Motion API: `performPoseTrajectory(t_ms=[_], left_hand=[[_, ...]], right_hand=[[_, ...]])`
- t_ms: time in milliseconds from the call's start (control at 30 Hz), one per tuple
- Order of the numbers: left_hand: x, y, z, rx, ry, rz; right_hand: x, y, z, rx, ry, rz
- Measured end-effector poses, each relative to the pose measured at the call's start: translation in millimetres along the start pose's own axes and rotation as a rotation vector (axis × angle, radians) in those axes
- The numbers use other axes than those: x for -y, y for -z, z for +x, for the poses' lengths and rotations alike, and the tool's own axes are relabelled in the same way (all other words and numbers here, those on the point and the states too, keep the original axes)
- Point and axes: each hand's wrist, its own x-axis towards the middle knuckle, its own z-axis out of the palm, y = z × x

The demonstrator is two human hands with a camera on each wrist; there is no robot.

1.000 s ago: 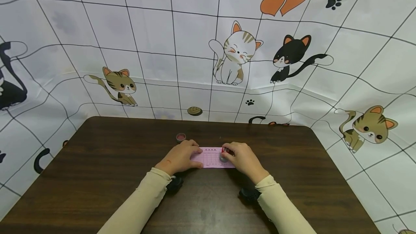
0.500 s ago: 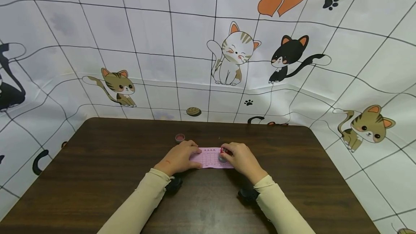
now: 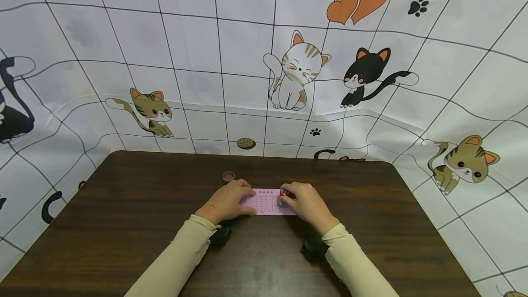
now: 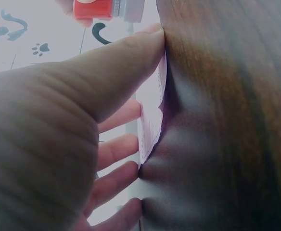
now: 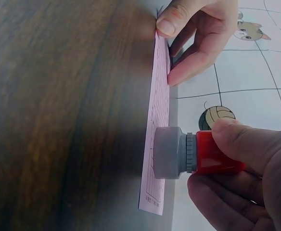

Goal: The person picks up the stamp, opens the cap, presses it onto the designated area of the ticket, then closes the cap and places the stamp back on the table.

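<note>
A pink printed slip with a table grid (image 3: 266, 201) lies flat on the brown table. My left hand (image 3: 228, 200) rests on its left end, thumb at the near edge and the other fingers spread toward the far edge. With my right hand (image 3: 308, 203) I grip the red handle of a stamp (image 5: 220, 153) between thumb and fingers. The stamp's grey round base (image 5: 168, 153) stands upright against the slip's right part; its printing face is hidden. Beyond my left hand sits a small round ink pad (image 3: 228, 176), reddish inside.
The dark brown wooden table (image 3: 123, 223) reaches out on both sides of my arms. A white cloth with cat drawings (image 3: 185, 49) hangs behind and around it. Dark wrist devices (image 3: 315, 247) sit under both wrists.
Both hands, the slip and the stamp stay in place. Only the head view shifts slightly.
</note>
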Motion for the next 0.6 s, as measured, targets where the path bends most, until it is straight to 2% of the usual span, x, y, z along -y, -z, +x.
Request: performPoseTrajectory(t_ms=[600], left_hand=[[-0.5, 1.6, -2.6, -0.016, -0.016, -0.037]], right_hand=[[1.3, 0.4, 1.3, 0.024, -0.006, -0.028]])
